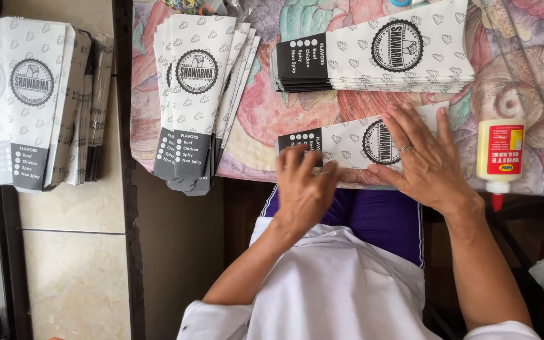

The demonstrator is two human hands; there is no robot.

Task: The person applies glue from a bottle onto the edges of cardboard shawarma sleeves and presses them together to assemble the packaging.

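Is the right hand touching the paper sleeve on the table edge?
Touching. The head view shows the right hand lying flat on the paper sleeve, fingers spread over its round print, with no gap.

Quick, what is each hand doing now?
Left hand: fingers bent, pressing the paper sleeve.
Right hand: open, flat on the same sleeve.
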